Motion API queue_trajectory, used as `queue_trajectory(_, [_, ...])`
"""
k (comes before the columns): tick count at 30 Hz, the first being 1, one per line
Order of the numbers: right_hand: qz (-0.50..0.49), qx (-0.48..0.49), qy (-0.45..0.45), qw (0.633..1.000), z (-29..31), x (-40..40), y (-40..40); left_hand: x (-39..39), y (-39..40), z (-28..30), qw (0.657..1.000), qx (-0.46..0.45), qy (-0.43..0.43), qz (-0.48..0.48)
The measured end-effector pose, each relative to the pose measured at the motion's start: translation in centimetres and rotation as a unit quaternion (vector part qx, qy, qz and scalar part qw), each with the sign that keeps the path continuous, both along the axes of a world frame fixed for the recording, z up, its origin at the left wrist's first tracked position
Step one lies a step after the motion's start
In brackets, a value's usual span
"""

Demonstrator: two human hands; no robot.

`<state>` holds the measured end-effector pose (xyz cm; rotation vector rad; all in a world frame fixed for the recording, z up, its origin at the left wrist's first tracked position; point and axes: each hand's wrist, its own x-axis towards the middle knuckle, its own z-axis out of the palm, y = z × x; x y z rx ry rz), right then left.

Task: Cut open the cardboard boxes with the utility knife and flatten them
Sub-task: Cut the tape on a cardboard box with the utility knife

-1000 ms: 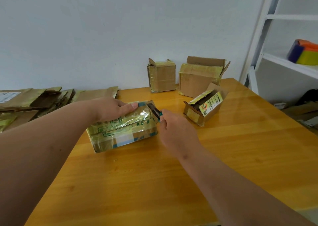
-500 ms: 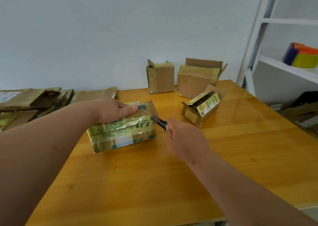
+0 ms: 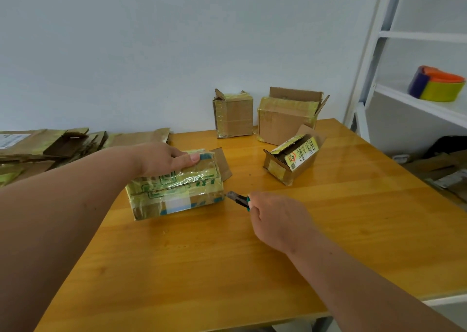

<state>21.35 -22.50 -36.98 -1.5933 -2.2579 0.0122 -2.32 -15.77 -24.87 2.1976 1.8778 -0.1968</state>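
- The task looks about half done: a pile of flattened boxes (image 3: 50,146) lies at 9 o'clock on the far left of the surface (image 3: 227,268), beside the wall.
- 4 boxes are not yet flat, as far as I can see: the taped box (image 3: 174,192) in work near the centre, and 3 more toward 1 o'clock.
- Of these 3, the small upright box (image 3: 233,115) and the larger box (image 3: 285,119) stand against the wall, and the labelled box (image 3: 290,162) lies on its side, nearer, with its end open.
- The left hand (image 3: 164,158) rests on top of the taped box with fingers straight, pressing it down; this grip is flat and not closed around anything.
- The right hand (image 3: 275,218) has its grip closed around the utility knife (image 3: 238,199), of which only the dark front part and a green piece of the handle show.
- The knife tip is just beside the lower right corner of the taped box, at 3 o'clock from it; I cannot tell if the blade touches the cardboard.
- The taped box is low and long, covered with much yellowish glossy tape and green print, with a white label on its front side.
- 1 brown flap at its right end is already standing open, so I judge this end is cut and the other seams are left.
- The tape is wrinkled and thick, so the blade will probably need firm pressure.
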Motion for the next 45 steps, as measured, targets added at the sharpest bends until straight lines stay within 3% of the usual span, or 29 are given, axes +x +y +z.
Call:
queue_trajectory(7, [-0.042, -0.017, 0.014, 0.999, 0.2, 0.3, 0.1, -0.2, 0.1, -0.4, 0.999, 0.007, 0.001, 0.044])
queue_trajectory(10, [-0.084, 0.021, 0.091, 0.992, 0.7, -0.1, 0.5, 0.5, 0.5, -0.4, 0.998, -0.016, 0.013, 0.059])
queue_trajectory(14, [-0.033, -0.023, 0.184, 0.982, 1.4, -1.9, 1.3, 1.8, 1.0, -0.4, 0.997, -0.049, 0.009, 0.066])
queue_trajectory(18, [-0.010, -0.055, 0.176, 0.983, 1.2, -3.1, 1.9, 0.3, 0.8, -0.9, 0.998, -0.025, -0.012, 0.049])
queue_trajectory(22, [-0.020, -0.069, 0.203, 0.977, 1.5, -3.6, 2.7, -2.6, -0.1, -0.1, 0.976, -0.126, -0.162, 0.067])
queue_trajectory(24, [-0.040, -0.074, 0.219, 0.972, 1.5, -3.8, 3.3, -3.7, -0.5, 0.5, 0.969, -0.184, -0.158, 0.047])
queue_trajectory(26, [-0.060, -0.079, 0.236, 0.967, 1.6, -4.0, 4.0, -3.7, -0.8, 0.5, 0.972, -0.210, -0.099, 0.023])
queue_trajectory(31, [-0.073, -0.091, 0.258, 0.959, 1.7, -3.8, 4.3, -3.0, -0.9, -1.0, 0.997, -0.056, 0.006, -0.057])
queue_trajectory(36, [-0.098, -0.050, 0.281, 0.954, 1.4, -3.0, 3.3, -1.1, -0.8, -2.0, 0.984, 0.111, 0.128, -0.061])
queue_trajectory(38, [-0.110, -0.035, 0.269, 0.956, 1.5, -2.3, 2.8, -0.4, -0.5, -3.0, 0.980, 0.131, 0.143, -0.052])
queue_trajectory(45, [-0.097, -0.030, 0.241, 0.965, 0.8, -0.4, 1.6, 0.6, 0.1, -5.4, 0.995, 0.089, -0.036, -0.033])
